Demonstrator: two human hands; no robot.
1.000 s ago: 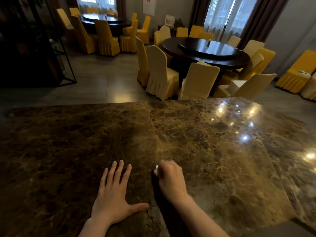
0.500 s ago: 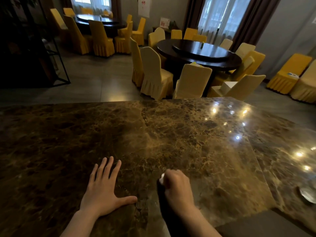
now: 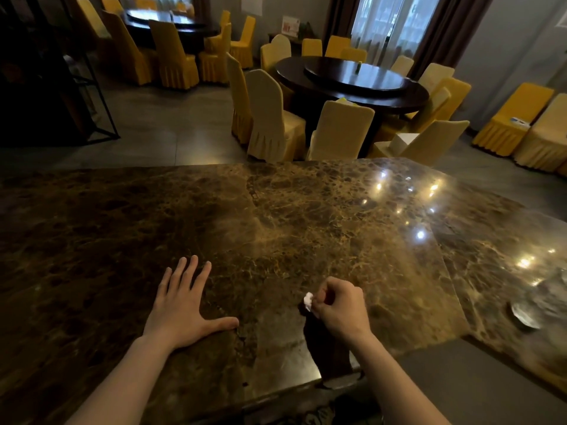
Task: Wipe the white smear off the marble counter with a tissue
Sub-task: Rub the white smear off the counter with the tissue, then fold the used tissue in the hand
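Note:
The brown marble counter (image 3: 276,216) fills the lower view. My right hand (image 3: 342,306) is closed around a small crumpled white tissue (image 3: 308,300), of which only a corner shows at the fingertips, just above the counter near its front edge. My left hand (image 3: 181,305) lies flat on the marble to the left, fingers spread, holding nothing. I see no distinct white smear on the surface; the stone under my right hand is hidden in shadow.
A small round dish (image 3: 525,314) sits at the counter's right end. Ceiling lights glare off the right half of the marble. Beyond the far edge stand cloth-covered chairs (image 3: 270,118) and a dark round dining table (image 3: 352,79). A black metal rack (image 3: 92,96) stands at left.
My right hand has drawn back toward the near edge and to the right, lifting slightly so the tissue corner shows. My left hand stays flat on the marble.

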